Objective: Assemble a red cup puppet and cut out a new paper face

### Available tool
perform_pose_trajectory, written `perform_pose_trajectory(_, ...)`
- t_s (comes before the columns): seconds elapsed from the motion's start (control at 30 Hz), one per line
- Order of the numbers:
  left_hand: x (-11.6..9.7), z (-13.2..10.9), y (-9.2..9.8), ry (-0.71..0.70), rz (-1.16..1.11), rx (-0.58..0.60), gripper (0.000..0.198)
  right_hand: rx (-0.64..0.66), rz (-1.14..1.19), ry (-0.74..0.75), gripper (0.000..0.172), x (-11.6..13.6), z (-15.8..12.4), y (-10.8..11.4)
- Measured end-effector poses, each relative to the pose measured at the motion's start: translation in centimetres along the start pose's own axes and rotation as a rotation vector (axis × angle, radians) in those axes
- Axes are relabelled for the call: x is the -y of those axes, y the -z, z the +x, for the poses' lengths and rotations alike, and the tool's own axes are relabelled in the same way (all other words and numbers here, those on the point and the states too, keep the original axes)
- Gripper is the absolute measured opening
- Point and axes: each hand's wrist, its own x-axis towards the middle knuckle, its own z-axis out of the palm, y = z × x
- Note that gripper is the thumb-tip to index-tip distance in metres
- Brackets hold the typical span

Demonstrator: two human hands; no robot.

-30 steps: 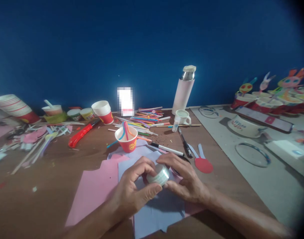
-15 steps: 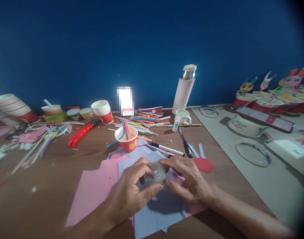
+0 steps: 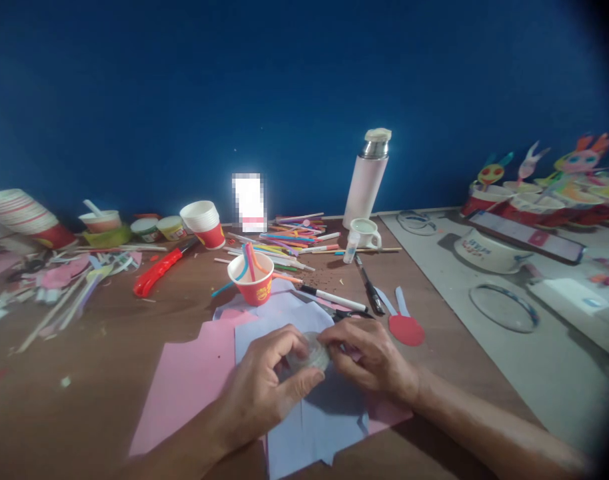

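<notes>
A roll of clear tape (image 3: 310, 355) is gripped between the thumb and fingers of my left hand (image 3: 270, 375), over sheets of pale blue paper (image 3: 309, 437). At the roll's right edge, my right hand (image 3: 377, 357) has its thumb and fingertips pinched together; whether a loose tape end is between them is too small to tell. Pink paper (image 3: 184, 383) lies under and beside the blue sheets. Past my right hand rests a red paper circle (image 3: 407, 330) with two pale blue strips. Black-handled scissors (image 3: 352, 313) are partly hidden behind that hand.
A red paper cup (image 3: 257, 283) holding bent straws stands beyond the papers. Behind it are loose straws (image 3: 294, 240), a mug (image 3: 365, 233) and a pink thermos (image 3: 367, 190). A red utility knife (image 3: 157, 272) lies left. Decorated cups (image 3: 489, 197) and a phone (image 3: 527, 237) are right.
The right fingers have closed from a spread hold into a pinch at the tape roll's edge. The roll has tipped to show more of its flat face. My left hand keeps its hold.
</notes>
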Motion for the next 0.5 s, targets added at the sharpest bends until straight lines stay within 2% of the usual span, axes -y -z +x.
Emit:
perform_pose_trajectory(0.1,-0.25,0.04,0.08,0.025,-0.019,-0.003,0.017,-0.032,0.006,-0.012,0.020,-0.05,-0.03,0.03)
perform_pose_trajectory(0.17,-0.28,0.15,0.21,0.025,-0.012,-0.026,0.017,0.010,0.062,-0.066,0.021,0.11,0.09,0.24)
perform_pose_trajectory(0.27,-0.18,0.28,0.36,-0.020,0.041,-0.036,0.017,0.075,0.139,-0.140,0.021,0.43,0.32,0.51)
perform_pose_trajectory(0.5,0.19,0.18,0.06,-0.129,0.164,-0.016,0.015,0.111,0.155,-0.145,0.019,0.74,0.51,0.41)
